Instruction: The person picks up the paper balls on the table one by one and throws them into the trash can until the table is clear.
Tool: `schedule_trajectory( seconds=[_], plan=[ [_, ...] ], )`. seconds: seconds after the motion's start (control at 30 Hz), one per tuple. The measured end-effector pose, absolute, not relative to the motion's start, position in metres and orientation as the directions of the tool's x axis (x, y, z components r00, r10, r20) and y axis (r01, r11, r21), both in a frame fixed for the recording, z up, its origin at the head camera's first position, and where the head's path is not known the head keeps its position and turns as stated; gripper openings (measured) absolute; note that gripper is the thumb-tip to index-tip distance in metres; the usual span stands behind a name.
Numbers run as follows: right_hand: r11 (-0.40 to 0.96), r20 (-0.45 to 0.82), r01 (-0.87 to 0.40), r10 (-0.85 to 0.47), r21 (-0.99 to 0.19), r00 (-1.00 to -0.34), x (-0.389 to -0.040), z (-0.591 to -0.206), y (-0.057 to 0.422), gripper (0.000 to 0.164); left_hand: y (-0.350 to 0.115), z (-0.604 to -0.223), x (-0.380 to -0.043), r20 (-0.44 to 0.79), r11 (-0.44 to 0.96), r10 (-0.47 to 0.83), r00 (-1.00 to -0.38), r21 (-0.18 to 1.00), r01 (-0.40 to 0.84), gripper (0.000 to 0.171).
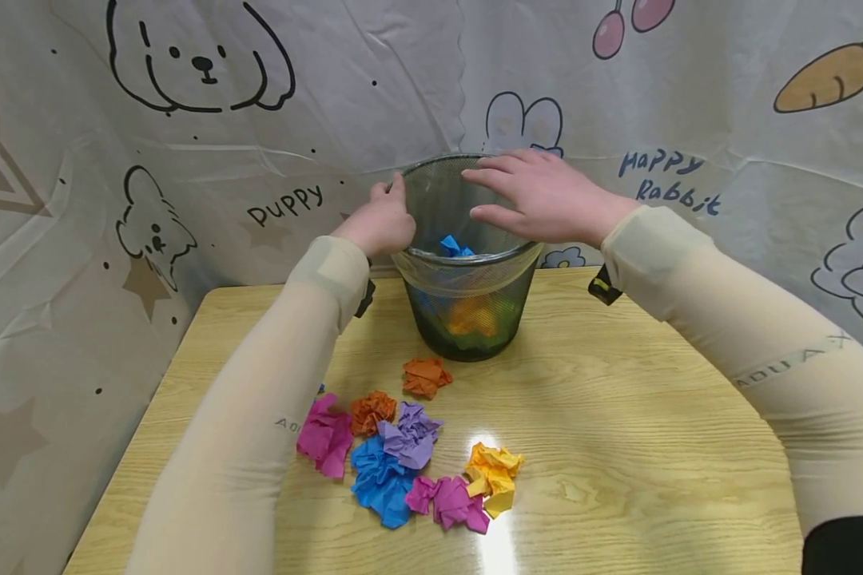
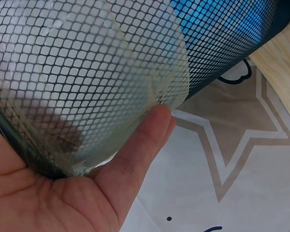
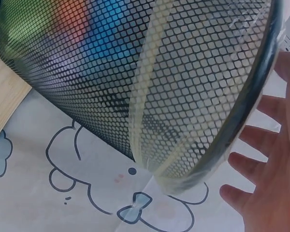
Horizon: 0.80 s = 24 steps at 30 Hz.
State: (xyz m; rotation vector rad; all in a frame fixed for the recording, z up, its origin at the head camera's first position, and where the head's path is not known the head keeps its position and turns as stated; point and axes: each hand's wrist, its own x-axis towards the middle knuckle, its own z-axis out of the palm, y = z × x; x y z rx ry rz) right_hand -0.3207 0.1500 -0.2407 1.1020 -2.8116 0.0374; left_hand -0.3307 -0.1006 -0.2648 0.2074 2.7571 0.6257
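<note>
A dark mesh wastebasket (image 1: 435, 196) with a clear plastic liner folded over its rim stands at the back of the table. Crumpled paper shows inside it, including a blue ball (image 1: 454, 247); orange and green show through the mesh. My left hand (image 1: 384, 220) grips the basket's left rim; in the left wrist view a digit (image 2: 140, 150) lies along the liner's outside, and a blurred brownish shape shows through the mesh. Over the right side of the rim is my right hand (image 1: 539, 196), its fingers apart and holding nothing. The right wrist view shows those fingertips (image 3: 241, 164) beside the rim.
Crumpled paper balls lie on the table in front of the basket: orange (image 1: 426, 377), dark orange (image 1: 372, 412), purple (image 1: 411, 435), blue (image 1: 383, 481), magenta (image 1: 325, 435), pink (image 1: 451, 501) and yellow (image 1: 494, 477). A printed cloth (image 1: 403, 88) hangs directly behind.
</note>
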Motion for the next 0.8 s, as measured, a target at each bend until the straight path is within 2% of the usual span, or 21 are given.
schedule_trajectory(
  seconds=[0.2,0.43,0.67,0.8],
  plan=[
    [0.732,0.143,-0.681,-0.676,0.015,-0.723,-0.31,-0.241,0.159,0.071,-0.101,-0.265,-0.331,-0.263,0.893,0.208,-0.942,0.444,0.073,0.074],
    [0.698,0.147,-0.713,-0.714,0.071,-0.685,-0.294,-0.244,0.169,0.073,-0.1,-0.264,-0.33,-0.263,0.894,0.205,-0.943,0.443,0.07,0.074],
    [0.629,0.186,-0.771,-0.773,0.1,-0.607,-0.272,-0.253,0.172,0.073,-0.1,-0.264,-0.33,-0.263,0.893,0.204,-0.943,0.444,0.07,0.074],
    [0.567,0.224,-0.817,-0.814,0.105,-0.536,-0.257,-0.258,0.172,0.074,-0.1,-0.265,-0.33,-0.263,0.893,0.197,-0.944,0.445,0.062,0.075]
  ],
)
